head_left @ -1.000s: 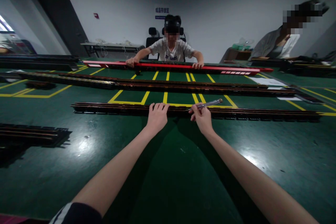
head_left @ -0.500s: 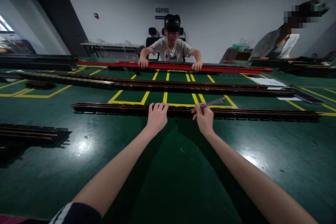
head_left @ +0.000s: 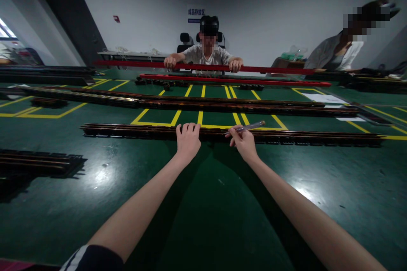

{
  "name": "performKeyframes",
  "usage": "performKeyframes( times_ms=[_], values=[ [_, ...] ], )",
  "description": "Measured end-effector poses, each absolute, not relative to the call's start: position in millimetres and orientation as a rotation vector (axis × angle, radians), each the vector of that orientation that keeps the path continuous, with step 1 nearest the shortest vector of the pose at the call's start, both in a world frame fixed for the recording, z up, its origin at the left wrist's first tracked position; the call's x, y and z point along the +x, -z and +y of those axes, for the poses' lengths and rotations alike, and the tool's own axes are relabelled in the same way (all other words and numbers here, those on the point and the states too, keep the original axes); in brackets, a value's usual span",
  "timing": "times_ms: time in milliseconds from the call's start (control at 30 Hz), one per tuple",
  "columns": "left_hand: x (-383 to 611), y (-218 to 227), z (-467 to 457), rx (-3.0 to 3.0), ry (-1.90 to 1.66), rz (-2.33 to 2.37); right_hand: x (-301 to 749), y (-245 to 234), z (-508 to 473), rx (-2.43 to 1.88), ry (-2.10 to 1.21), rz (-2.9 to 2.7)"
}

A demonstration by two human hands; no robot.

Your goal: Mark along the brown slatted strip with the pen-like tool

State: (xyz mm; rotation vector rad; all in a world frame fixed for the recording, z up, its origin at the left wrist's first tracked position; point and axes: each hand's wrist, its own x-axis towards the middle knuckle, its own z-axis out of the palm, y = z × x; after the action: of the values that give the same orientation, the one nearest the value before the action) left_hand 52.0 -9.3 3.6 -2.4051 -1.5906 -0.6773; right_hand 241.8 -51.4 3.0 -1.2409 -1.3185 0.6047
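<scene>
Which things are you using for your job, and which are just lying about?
In use:
the near black strip, under the left hand;
the clear pen-like tool, in the right hand.

Seemingly just lying about:
the long dark strip beyond;
the dark strip at left;
a white sheet.

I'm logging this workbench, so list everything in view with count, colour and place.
Table: one, green, across the view
Yellow lines: several, yellow, on the table
Near strip bundle: one, dark, mid-table
Middle strips: several, dark, beyond it
Left strips: several, dark, left foreground
White sheets: at least two, white, right
Person opposite: one, pale top, far side
Raised red bar: one, red, held by that person
Lower red bar: one, red, below it
Person at right: one, pale top, back right
Door: one, dark, back left
Pen-like tool: one, translucent, mid-table
Left hand: one, bare, on the bundle
Right hand: one, bare, holding the tool
</scene>
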Motion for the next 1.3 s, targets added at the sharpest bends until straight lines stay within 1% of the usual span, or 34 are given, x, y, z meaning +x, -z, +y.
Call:
performKeyframes(
  times_ms=[267,633,1300],
  values=[
    [50.3,-5.8,-9.3,-2.482,0.780,-1.525,242.0,-1.0,-49.9,-1.228,-0.613,-1.351],
    [50.4,-0.6,-4.9,-2.626,0.678,-1.409,242.5,-1.1,-50.4,-1.215,-0.659,-1.314],
    [55.5,-4.3,-6.4,-2.525,0.619,-1.415,238.4,-8.6,-43.9,-1.207,-0.685,-1.297]
  ],
)
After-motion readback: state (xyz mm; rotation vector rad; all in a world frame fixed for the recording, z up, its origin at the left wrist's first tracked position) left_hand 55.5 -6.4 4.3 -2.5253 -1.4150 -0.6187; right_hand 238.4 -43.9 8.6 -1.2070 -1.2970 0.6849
